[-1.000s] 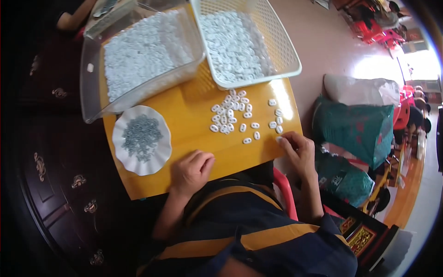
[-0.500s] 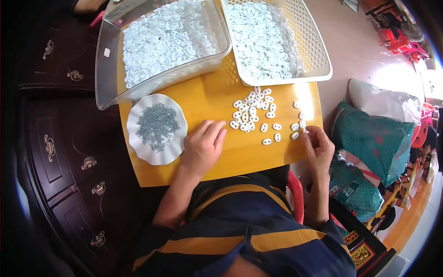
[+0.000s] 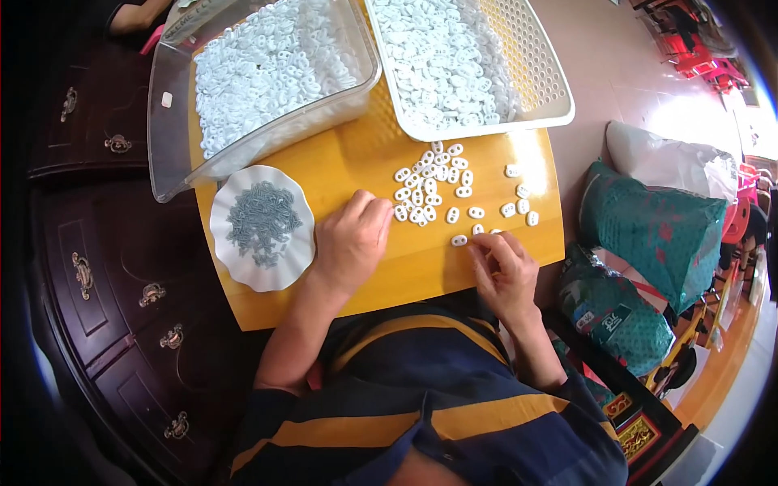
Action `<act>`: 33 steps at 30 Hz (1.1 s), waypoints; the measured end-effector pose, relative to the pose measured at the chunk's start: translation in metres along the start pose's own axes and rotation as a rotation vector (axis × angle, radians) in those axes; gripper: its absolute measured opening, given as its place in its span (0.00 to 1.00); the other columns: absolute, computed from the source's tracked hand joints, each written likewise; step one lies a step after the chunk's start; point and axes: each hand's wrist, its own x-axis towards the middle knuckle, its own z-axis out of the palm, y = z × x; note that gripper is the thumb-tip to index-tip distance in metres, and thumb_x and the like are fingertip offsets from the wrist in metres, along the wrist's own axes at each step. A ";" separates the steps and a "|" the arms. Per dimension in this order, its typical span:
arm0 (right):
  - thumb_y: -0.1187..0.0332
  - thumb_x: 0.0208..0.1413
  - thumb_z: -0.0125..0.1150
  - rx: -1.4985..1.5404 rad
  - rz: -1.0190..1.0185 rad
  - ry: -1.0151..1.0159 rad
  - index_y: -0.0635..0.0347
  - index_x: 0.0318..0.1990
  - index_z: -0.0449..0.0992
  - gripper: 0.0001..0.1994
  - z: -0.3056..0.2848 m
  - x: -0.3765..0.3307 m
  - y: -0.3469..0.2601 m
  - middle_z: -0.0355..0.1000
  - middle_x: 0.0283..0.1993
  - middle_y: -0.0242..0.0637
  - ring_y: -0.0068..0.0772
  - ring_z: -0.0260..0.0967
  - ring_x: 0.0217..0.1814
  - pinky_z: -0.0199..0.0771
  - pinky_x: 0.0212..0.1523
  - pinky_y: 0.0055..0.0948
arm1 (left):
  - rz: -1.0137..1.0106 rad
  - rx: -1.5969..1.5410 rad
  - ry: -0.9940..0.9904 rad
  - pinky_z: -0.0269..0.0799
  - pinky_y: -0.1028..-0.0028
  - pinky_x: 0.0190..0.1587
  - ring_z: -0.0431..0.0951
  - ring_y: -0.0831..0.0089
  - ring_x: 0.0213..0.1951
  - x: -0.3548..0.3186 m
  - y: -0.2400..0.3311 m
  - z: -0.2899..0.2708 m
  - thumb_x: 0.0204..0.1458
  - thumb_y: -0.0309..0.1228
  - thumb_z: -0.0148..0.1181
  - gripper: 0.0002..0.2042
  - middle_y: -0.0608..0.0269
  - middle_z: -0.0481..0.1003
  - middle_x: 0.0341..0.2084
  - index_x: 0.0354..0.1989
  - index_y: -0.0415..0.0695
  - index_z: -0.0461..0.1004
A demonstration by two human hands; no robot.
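Note:
Small white oval plastic pieces [image 3: 429, 180], each with two dark-looking holes, lie in a loose cluster on the yellow tabletop [image 3: 405, 263]. My left hand [image 3: 354, 243] rests just left of that cluster with its fingers closed; whatever they pinch is too small to make out. Over the nearest loose pieces, my right hand [image 3: 509, 271] reaches in with thumb and forefinger slightly apart. Its fingertips are beside a white oval piece [image 3: 459, 240]. Beyond my right hand, several more pieces [image 3: 508, 210] sit apart toward the table's right edge. A white scalloped dish [image 3: 279, 275] of small grey parts [image 3: 263, 219] stands at left.
A clear plastic bin [image 3: 275, 138] and a white perforated basket [image 3: 527, 49], both heaped with white pieces, stand at the far side. Dark wooden drawers [image 3: 89, 283] flank the left. Stuffed green bags [image 3: 648, 235] and a white sack [image 3: 673, 158] sit on the floor at right.
My right hand has moved left from the separate pieces at the right edge to the loose pieces near the cluster. My left hand stays beside the cluster. The whole view has shifted slightly.

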 end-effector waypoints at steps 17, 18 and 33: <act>0.70 0.55 0.69 -0.133 -0.125 -0.060 0.54 0.39 0.80 0.05 0.042 0.041 -0.032 0.75 0.31 0.34 0.39 0.77 0.28 0.76 0.28 0.35 | -0.198 -0.348 -0.046 0.72 0.71 0.24 0.78 0.68 0.21 -0.047 0.017 -0.028 0.52 0.16 0.60 0.06 0.59 0.74 0.22 0.33 0.40 0.70; 0.69 0.55 0.69 -0.154 -0.097 -0.054 0.53 0.39 0.80 0.06 0.043 0.043 -0.033 0.76 0.32 0.34 0.40 0.78 0.29 0.76 0.28 0.36 | -0.227 -0.356 -0.048 0.72 0.72 0.24 0.78 0.70 0.21 -0.053 0.018 -0.030 0.52 0.16 0.60 0.06 0.59 0.74 0.22 0.33 0.40 0.70; 0.67 0.54 0.70 -0.215 -0.073 -0.119 0.52 0.41 0.80 0.09 0.052 0.049 -0.035 0.76 0.33 0.35 0.42 0.78 0.31 0.77 0.30 0.39 | -0.232 -0.521 -0.009 0.75 0.66 0.27 0.80 0.59 0.25 -0.076 0.019 -0.023 0.51 0.18 0.62 0.07 0.56 0.77 0.25 0.37 0.42 0.74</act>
